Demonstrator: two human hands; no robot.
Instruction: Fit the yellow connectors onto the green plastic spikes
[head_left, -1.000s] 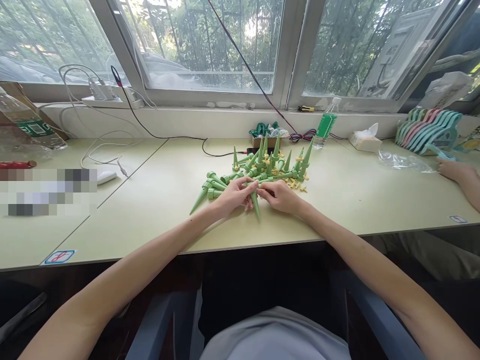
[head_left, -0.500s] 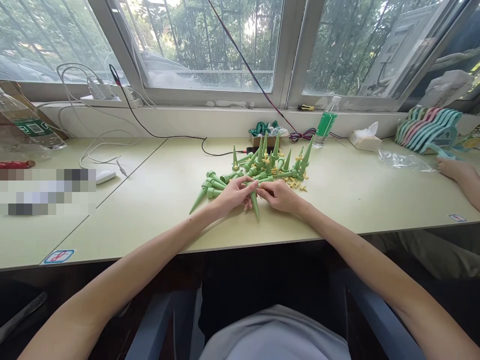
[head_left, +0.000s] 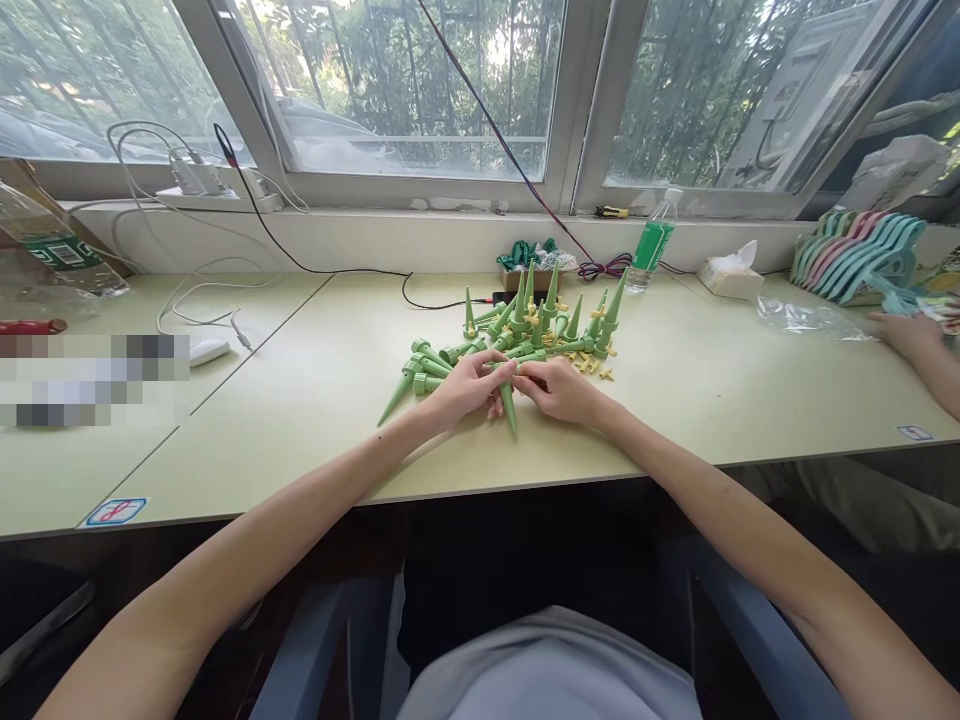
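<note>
My left hand (head_left: 474, 388) is closed around a green plastic plant watering spike (head_left: 508, 408), its pointed end tilted down toward me. My right hand (head_left: 553, 388) meets it from the other side, fingers pinched together by the spike's upper end. Whatever sits between those right fingertips is hidden. Just beyond my hands lies a pile of similar green spikes (head_left: 421, 383), some lying down and several standing point up. Small yellow valve pieces (head_left: 606, 375) are scattered at the pile's right side, and some are fitted on standing spikes.
Behind the pile are a small box (head_left: 517, 280) with green wrapping and a water bottle (head_left: 651, 245). Tissues (head_left: 731, 275), a clear plastic bag (head_left: 814, 318) and hangers (head_left: 859, 258) lie rightward, near another person's hand (head_left: 911, 335). White cables (head_left: 199, 300) run across the left.
My hands and the spike between them hold nearly the same pose. At the far right, the other person's hand has shifted slightly by the hangers.
</note>
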